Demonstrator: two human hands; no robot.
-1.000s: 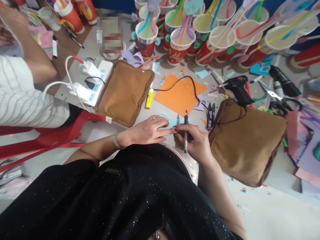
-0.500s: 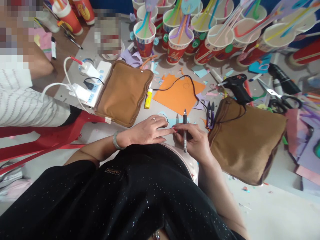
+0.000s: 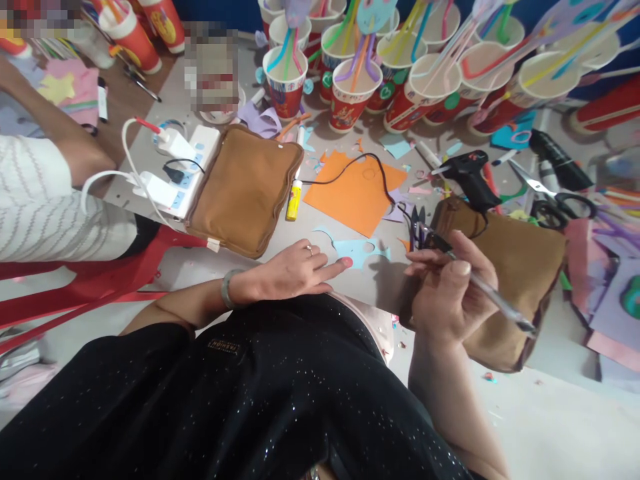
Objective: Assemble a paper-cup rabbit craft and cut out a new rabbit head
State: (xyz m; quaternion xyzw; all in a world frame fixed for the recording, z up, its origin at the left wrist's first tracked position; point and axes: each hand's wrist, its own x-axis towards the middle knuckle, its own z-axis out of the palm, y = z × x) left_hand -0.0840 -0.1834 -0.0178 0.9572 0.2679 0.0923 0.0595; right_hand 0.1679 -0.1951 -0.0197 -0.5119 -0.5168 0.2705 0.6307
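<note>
My left hand (image 3: 295, 270) rests at the table's near edge, index finger stretched out and nothing gripped. A small pink-red spot shows on that fingertip; I cannot tell whether it is a nail or a scrap. Beside the fingertip lies a light blue paper scrap (image 3: 357, 250) with cut-out holes. My right hand (image 3: 453, 293) is raised, palm partly turned up, with a clear-barrelled black pen (image 3: 493, 292) held across its fingers. Behind that hand are purple-handled thread snips (image 3: 416, 230) and a brown cushion (image 3: 525, 273). Orange paper (image 3: 353, 193) lies farther back.
Red paper cups (image 3: 350, 113) with straws line the back. A black glue gun (image 3: 473, 175) and scissors (image 3: 547, 199) are at the right. Left stand another brown cushion (image 3: 247, 190), a power strip (image 3: 193, 177) and a glue stick (image 3: 295, 200). Another person's arm (image 3: 85, 157) is far left.
My right hand has moved right and up from my left fingertip, turning the pen from upright to slanted. More of the blue paper shows. My left hand has barely moved.
</note>
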